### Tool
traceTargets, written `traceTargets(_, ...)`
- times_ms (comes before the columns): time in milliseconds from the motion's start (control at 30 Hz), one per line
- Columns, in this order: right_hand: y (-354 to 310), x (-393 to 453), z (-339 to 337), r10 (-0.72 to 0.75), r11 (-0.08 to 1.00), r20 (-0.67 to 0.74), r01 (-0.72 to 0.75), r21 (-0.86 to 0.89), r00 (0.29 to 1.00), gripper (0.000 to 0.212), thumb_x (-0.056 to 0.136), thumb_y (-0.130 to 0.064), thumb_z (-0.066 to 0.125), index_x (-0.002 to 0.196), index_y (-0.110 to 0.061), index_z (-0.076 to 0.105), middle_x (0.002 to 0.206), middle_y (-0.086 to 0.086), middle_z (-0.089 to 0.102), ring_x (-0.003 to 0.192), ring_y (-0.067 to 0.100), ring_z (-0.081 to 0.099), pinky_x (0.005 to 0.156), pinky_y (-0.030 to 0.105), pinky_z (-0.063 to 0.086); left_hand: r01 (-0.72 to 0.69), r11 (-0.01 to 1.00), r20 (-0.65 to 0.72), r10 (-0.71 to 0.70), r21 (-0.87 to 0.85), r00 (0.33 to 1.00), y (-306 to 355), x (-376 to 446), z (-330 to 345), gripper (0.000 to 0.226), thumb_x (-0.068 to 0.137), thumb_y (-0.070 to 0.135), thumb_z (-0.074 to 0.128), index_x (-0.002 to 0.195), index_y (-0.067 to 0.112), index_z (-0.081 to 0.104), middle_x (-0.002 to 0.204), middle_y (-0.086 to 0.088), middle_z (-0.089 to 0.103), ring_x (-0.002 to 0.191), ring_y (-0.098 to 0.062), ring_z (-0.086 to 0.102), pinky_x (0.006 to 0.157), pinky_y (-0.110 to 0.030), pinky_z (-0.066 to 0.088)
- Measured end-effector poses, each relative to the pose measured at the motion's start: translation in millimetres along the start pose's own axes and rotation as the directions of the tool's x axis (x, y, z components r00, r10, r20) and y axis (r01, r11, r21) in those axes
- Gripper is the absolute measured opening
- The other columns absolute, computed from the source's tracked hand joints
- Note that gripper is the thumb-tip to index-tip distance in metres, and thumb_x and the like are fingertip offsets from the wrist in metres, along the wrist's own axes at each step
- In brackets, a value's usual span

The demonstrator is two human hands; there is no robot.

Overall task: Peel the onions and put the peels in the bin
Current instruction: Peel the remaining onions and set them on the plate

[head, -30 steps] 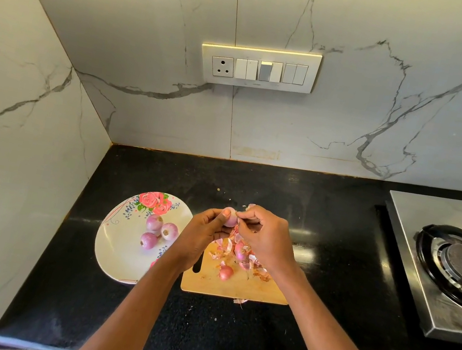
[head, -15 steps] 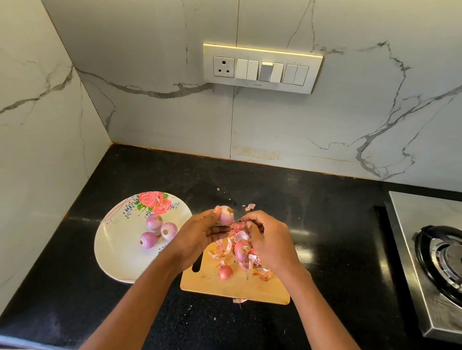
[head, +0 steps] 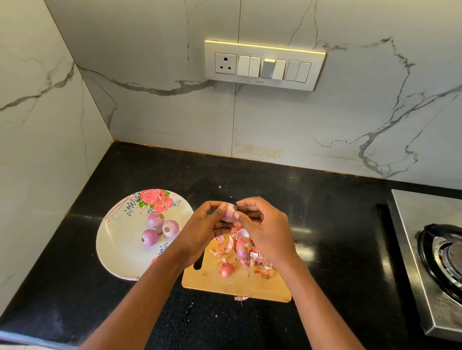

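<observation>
Your left hand (head: 204, 225) grips the onion (head: 228, 213) above the cutting board (head: 238, 281), at its 12 o'clock edge; your right hand (head: 264, 230) pinches its tip. Peel downward so skins land on the board.

Small pink onion (head: 228, 212) btwn hands

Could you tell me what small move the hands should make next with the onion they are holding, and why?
Probably the right hand should pull away the bit of skin it pinches at the top of the onion while the left hand holds it steady, then drop it on the peels on the cutting board. Three peeled onions already lie on the plate.
</observation>
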State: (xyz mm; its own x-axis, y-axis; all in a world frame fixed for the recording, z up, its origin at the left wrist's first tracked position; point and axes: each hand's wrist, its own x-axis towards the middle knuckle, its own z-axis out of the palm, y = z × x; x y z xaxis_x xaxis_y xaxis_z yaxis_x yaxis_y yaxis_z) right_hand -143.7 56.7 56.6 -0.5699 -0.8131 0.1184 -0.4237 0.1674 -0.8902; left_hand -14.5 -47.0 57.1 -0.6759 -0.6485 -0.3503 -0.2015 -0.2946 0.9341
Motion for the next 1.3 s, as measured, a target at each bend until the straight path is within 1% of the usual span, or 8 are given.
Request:
traceTargets(367, -1, -5, 9, -0.082, 0.987, -0.069, 0.072, -0.145, 0.994, 0.012, 0.089, -0.014, 0.076, 0.096, -0.014, 0.066, 0.084, -0.006, 0.069, 0.077, 0.002, 0.066, 0.069, 0.013, 0.054, 0.056, 0.998, -0.006, -0.056, 0.013, 0.998, -13, 1, 1, 0.039, 0.106, 0.039, 0.045, 0.123, 0.006, 0.056, 0.114, -0.012, 0.069, 0.1, -0.019, 0.07, 0.087, -0.027, 0.057)
traceTargets(600, 9, -2, 2, -0.075, 0.986, -0.102, 0.058, -0.158, 0.992, 0.012, 0.092, -0.01, 0.071, 0.102, -0.015, 0.07, 0.095, -0.004, 0.07, 0.086, 0.005, 0.066, 0.075, 0.01, 0.051, 0.105, 0.991, 0.029, -0.103, -0.084, 0.994, -9, 1, 1, 0.04, 0.108, 0.036, 0.042, 0.127, 0.005, 0.057, 0.114, -0.016, 0.067, 0.095, -0.018, 0.067, 0.085, -0.027, 0.056)
traceTargets(733, 17, 1, -2, -0.039, 0.978, -0.004, 0.037, -0.205, 0.999, 0.017, 0.101, -0.012, 0.058, 0.113, -0.016, 0.07, 0.106, -0.006, 0.07, 0.095, 0.004, 0.065, 0.08, 0.013, 0.051, 0.104, 0.984, -0.024, -0.109, -0.143, 0.994, -8, 2, -7, 0.037, 0.109, 0.034, 0.041, 0.127, 0.007, 0.058, 0.114, -0.016, 0.067, 0.097, -0.018, 0.067, 0.083, -0.026, 0.056)
traceTargets(833, 25, -4, -5, 0.013, 0.972, 0.072, 0.004, -0.236, 0.997, 0.019, 0.098, -0.01, 0.063, 0.113, -0.019, 0.071, 0.107, -0.007, 0.07, 0.097, 0.006, 0.066, 0.083, 0.018, 0.054, 0.091, 0.984, -0.009, -0.094, -0.155, 0.996, -7, 0, -6, 0.027, 0.109, 0.028, 0.04, 0.121, 0.013, 0.059, 0.113, -0.013, 0.067, 0.098, -0.019, 0.068, 0.084, -0.026, 0.056)
traceTargets(900, 27, -7, -6, 0.041, 0.968, 0.09, -0.017, -0.25, 0.995, 0.024, 0.094, -0.007, 0.069, 0.113, -0.021, 0.072, 0.11, -0.008, 0.067, 0.097, 0.003, 0.064, 0.081, 0.01, 0.05, 0.074, 0.988, 0.01, -0.073, -0.132, 0.997, -5, -1, -3, 0.025, 0.109, 0.025, 0.04, 0.122, 0.014, 0.059, 0.114, -0.012, 0.067, 0.099, -0.019, 0.068, 0.086, -0.027, 0.056)
traceTargets(1067, 19, -5, -2, 0.042, 0.989, 0.022, -0.038, -0.144, 0.999, 0.015, 0.095, -0.013, 0.07, 0.107, -0.021, 0.075, 0.097, -0.012, 0.072, 0.088, -0.004, 0.065, 0.075, 0.007, 0.049, 0.039, 0.993, 0.015, -0.038, -0.11, 0.999, -5, -4, -4, 0.023, 0.107, 0.025, 0.046, 0.123, 0.016, 0.06, 0.115, -0.008, 0.069, 0.1, -0.018, 0.071, 0.083, -0.024, 0.057)
traceTargets(1167, 14, -3, -1, 0.024, 0.99, 0.04, -0.019, -0.137, 0.999, 0.028, 0.094, 0.001, 0.063, 0.11, -0.02, 0.074, 0.106, -0.013, 0.068, 0.095, -0.003, 0.064, 0.08, 0.005, 0.049, 0.022, 0.991, 0.018, -0.02, -0.135, 1.0, -6, -4, -6, 0.022, 0.104, 0.024, 0.05, 0.123, 0.019, 0.06, 0.12, -0.009, 0.069, 0.103, -0.018, 0.072, 0.082, -0.024, 0.058)
traceTargets(1300, 13, -7, -1, 0.047, 0.996, -0.011, -0.047, -0.081, 0.999, 0.025, 0.098, -0.002, 0.054, 0.103, -0.019, 0.071, 0.105, -0.01, 0.068, 0.101, 0.002, 0.063, 0.083, 0.011, 0.05, 0.03, 0.977, 0.025, -0.026, -0.212, 0.999, -8, -4, -7, 0.023, 0.102, 0.02, 0.055, 0.124, 0.018, 0.062, 0.124, -0.011, 0.068, 0.11, -0.023, 0.07, 0.086, -0.026, 0.058)
